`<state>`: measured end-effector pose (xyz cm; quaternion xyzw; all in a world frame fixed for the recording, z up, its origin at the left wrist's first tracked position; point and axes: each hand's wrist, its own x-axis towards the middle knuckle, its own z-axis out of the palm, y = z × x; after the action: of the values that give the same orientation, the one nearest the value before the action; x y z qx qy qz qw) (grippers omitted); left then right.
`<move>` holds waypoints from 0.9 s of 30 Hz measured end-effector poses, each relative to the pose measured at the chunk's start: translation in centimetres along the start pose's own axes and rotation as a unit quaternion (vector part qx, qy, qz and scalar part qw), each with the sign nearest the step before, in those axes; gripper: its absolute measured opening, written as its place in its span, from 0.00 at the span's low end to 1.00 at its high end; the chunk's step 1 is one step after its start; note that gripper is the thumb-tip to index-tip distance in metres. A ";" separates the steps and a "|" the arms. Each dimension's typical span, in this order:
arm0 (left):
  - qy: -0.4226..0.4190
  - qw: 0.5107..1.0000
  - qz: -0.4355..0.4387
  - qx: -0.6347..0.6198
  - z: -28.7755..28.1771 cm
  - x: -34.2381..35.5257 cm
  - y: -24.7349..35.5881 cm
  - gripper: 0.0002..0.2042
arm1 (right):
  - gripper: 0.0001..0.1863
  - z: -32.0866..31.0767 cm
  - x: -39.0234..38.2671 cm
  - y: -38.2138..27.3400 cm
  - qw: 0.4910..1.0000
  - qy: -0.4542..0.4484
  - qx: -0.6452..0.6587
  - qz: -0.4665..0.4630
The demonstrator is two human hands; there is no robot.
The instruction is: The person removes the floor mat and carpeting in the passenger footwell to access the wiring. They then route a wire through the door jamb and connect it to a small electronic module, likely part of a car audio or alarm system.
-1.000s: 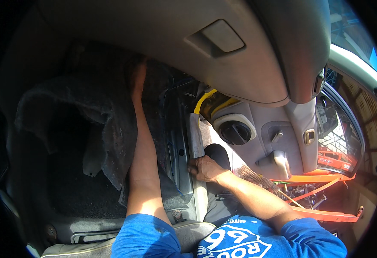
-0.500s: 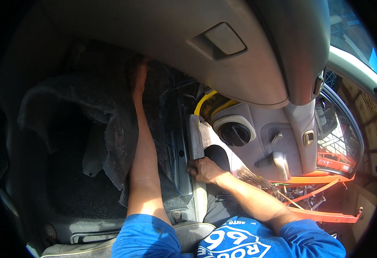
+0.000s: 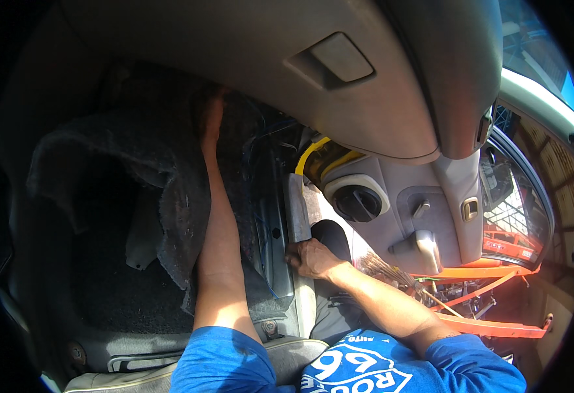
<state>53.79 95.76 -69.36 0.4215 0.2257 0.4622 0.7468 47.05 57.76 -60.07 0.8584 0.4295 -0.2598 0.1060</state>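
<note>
My left arm reaches forward beneath the dashboard (image 3: 248, 46), beside a loose grey floor carpet (image 3: 182, 203) whose torn-looking edge is lifted and folded. My left hand (image 3: 212, 118) lies in deep shadow against the carpet, and its fingers are hidden. At the door opening, my right hand (image 3: 313, 258) curls its fingers over the inner edge of the car's door sill (image 3: 298, 209). Thin wires run along the dark channel (image 3: 275, 232) left of that sill.
The open car door (image 3: 418, 190) stands to the right, with a speaker (image 3: 357, 203) and window crank (image 3: 422, 209). Outside are orange metal bars (image 3: 496, 327) and a bristle broom (image 3: 388, 270). A bolt (image 3: 270, 327) sits in the floor by the seat edge (image 3: 130, 380).
</note>
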 end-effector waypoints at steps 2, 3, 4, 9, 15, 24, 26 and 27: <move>0.025 0.997 0.062 0.024 0.5 1.0 -2.7 0.18 | 0.14 0.2 0.1 0.1 1.000 0.016 0.013 -0.002; 0.047 0.991 0.113 0.045 0.7 1.4 -4.1 0.18 | 0.13 0.3 0.1 0.2 1.000 0.017 0.014 0.003; 0.034 0.979 0.138 0.147 0.3 2.2 -5.3 0.18 | 0.13 0.4 0.1 0.3 1.000 0.021 0.014 0.000; -0.068 0.797 0.201 0.566 -1.1 3.3 -7.5 0.15 | 0.16 0.7 0.1 0.5 0.999 -0.024 -0.029 0.017; -0.212 0.959 -0.180 0.059 0.2 -0.4 -2.4 0.13 | 0.17 0.8 -0.1 0.7 0.999 -0.021 -0.046 -0.018; -0.338 0.920 -0.196 -0.035 -0.2 -1.7 0.2 0.16 | 0.15 1.1 -0.3 0.9 0.998 0.036 0.003 -0.059; -0.330 0.925 -0.189 -0.008 -0.2 -1.4 -0.4 0.15 | 0.15 1.1 -0.3 0.9 0.997 0.041 0.006 -0.065; -0.323 0.929 -0.182 0.012 -0.1 -1.3 -0.7 0.14 | 0.15 1.1 -0.3 0.8 0.997 0.043 0.006 -0.066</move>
<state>53.45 94.56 -70.04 0.5083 0.0502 0.1545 0.8457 47.17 56.60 -60.88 0.8391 0.4880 -0.2315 0.0651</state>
